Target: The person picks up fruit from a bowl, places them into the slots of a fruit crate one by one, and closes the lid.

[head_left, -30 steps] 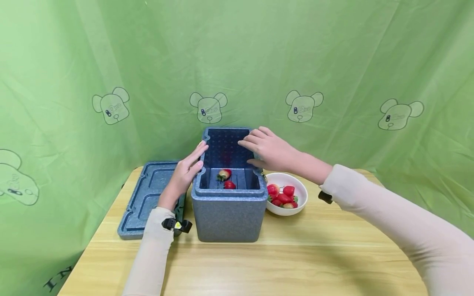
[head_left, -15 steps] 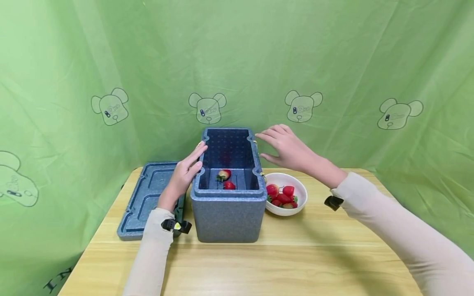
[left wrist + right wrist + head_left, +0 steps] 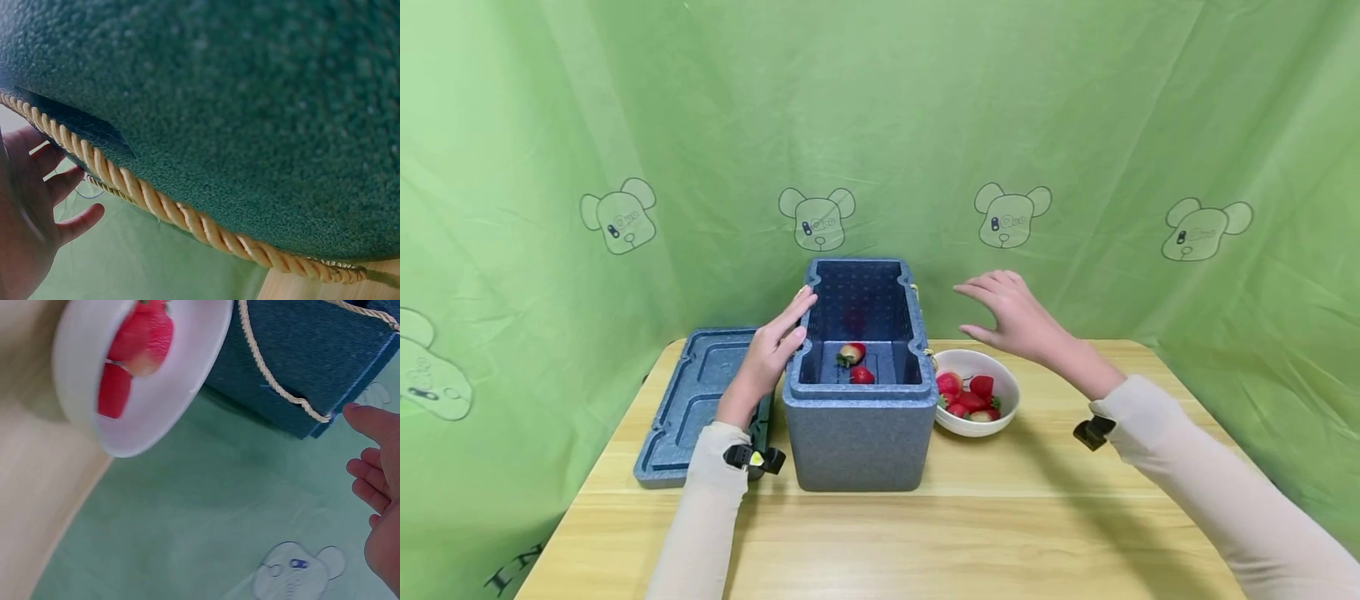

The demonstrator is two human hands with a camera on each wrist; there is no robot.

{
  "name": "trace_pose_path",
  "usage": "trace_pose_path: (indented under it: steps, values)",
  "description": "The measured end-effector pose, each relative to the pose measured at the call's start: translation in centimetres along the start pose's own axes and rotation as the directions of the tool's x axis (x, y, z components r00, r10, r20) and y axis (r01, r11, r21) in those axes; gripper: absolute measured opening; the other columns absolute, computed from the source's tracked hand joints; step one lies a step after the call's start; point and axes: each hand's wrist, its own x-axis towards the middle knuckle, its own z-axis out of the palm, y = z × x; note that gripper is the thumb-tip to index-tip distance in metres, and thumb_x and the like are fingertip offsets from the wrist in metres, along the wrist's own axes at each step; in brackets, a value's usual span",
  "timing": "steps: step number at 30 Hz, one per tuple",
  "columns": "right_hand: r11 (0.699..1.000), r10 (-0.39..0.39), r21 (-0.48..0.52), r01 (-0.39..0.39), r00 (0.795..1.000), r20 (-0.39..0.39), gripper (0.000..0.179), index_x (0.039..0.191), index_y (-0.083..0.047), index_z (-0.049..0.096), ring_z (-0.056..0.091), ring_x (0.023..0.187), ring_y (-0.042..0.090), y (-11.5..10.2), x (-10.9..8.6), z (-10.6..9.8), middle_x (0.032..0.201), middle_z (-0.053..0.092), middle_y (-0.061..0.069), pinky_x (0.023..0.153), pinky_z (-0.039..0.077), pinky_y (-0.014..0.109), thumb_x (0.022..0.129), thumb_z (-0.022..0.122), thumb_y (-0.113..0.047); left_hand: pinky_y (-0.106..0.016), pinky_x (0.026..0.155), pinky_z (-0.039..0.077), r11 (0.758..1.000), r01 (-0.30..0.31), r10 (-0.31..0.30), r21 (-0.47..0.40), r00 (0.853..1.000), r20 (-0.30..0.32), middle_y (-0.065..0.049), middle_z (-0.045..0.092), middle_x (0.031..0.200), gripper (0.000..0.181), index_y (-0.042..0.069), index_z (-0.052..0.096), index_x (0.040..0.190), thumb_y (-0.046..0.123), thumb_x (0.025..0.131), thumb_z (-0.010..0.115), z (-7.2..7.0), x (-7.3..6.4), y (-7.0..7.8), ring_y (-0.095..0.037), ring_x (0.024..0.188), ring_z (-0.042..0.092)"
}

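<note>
A deep blue-grey foam box [image 3: 859, 442] stands without its lid in the middle of the table. Two strawberries [image 3: 852, 354] lie on its floor. My left hand [image 3: 770, 348] rests against the box's left rim with fingers extended. In the left wrist view, a twisted yellow rope [image 3: 187, 219] runs along the box's side near that hand. To the right, my right hand [image 3: 1018, 321] hovers in the air with nothing in it, fingers and thumb spread apart. Below it is a white bowl [image 3: 1009, 400] with several strawberries [image 3: 973, 400], close against the box's right side.
The box's lid [image 3: 681, 417] lies on the wooden table [image 3: 1000, 533] at the left, partly behind my left forearm. A green curtain [image 3: 910, 100] printed with bear heads hangs close behind the table. Rope [image 3: 269, 375] also hangs on the box's right side.
My right hand has moved from over the box's right rim out to the right, above and behind the bowl. The left hand has stayed at the left rim.
</note>
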Motion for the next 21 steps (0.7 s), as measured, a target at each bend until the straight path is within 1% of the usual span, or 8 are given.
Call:
trace_pose_path:
  steps: [4, 9, 13, 16, 21]
  values:
    - [0.998, 0.043, 0.044, -0.044, 0.998, 0.037, 0.057, 0.127, 0.003, 0.066, 0.058, 0.114, 0.038, 0.6, -1.3, 1.1, 0.121, 0.069, 0.021, 0.108, 0.036, 0.06, 0.077, 0.087, -0.016, -0.045, 0.128, 0.024, 1.0, -0.006, 0.006, -0.004, 1.0, -0.002, -0.007, 0.031, 0.167, 0.052, 0.012, 0.042, 0.157, 0.023, 0.106, 0.043, 0.0, 0.0, 0.0, -0.024, 0.156, 0.027]
    - [0.993, 0.056, 0.094, -0.065, 0.994, 0.089, 0.054, 0.124, 0.003, 0.068, 0.059, 0.114, 0.038, 1.2, -2.8, 2.7, 0.118, 0.071, 0.02, 0.107, 0.037, 0.061, 0.077, 0.087, -0.015, -0.043, 0.128, 0.024, 1.0, -0.007, 0.007, 0.002, 1.0, -0.001, -0.007, 0.031, 0.167, 0.052, 0.012, 0.042, 0.157, 0.024, 0.107, 0.042, 0.0, 0.0, 0.0, -0.024, 0.156, 0.027]
    - [0.99, 0.078, 0.107, -0.097, 0.983, 0.165, 0.05, 0.122, 0.003, 0.07, 0.059, 0.115, 0.038, 1.3, -3.8, 3.8, 0.118, 0.071, 0.019, 0.107, 0.037, 0.06, 0.078, 0.087, -0.015, -0.043, 0.128, 0.023, 1.0, -0.005, 0.005, -0.002, 1.0, -0.001, -0.006, 0.031, 0.167, 0.052, 0.013, 0.042, 0.157, 0.024, 0.106, 0.042, 0.0, -0.1, -0.1, -0.022, 0.156, 0.027]
    - [0.985, 0.099, 0.114, -0.127, 0.97, 0.221, 0.048, 0.12, 0.003, 0.071, 0.059, 0.114, 0.036, 1.2, -4.6, 4.5, 0.118, 0.072, 0.018, 0.106, 0.037, 0.058, 0.079, 0.087, -0.015, -0.044, 0.128, 0.023, 1.0, -0.008, 0.008, -0.004, 1.0, -0.002, -0.006, 0.032, 0.167, 0.052, 0.012, 0.042, 0.157, 0.024, 0.106, 0.042, 0.0, -0.1, 0.0, -0.023, 0.156, 0.027]
    - [0.989, 0.082, 0.094, -0.111, 0.96, 0.268, 0.045, 0.115, 0.004, 0.073, 0.06, 0.108, 0.035, 1.2, -5.7, 5.4, 0.113, 0.073, 0.018, 0.1, 0.041, 0.056, 0.077, 0.087, -0.015, -0.041, 0.128, 0.023, 1.0, -0.009, 0.009, 0.0, 1.0, -0.003, -0.006, 0.032, 0.167, 0.052, 0.012, 0.042, 0.156, 0.024, 0.106, 0.042, 0.0, 0.0, 0.1, -0.023, 0.156, 0.028]
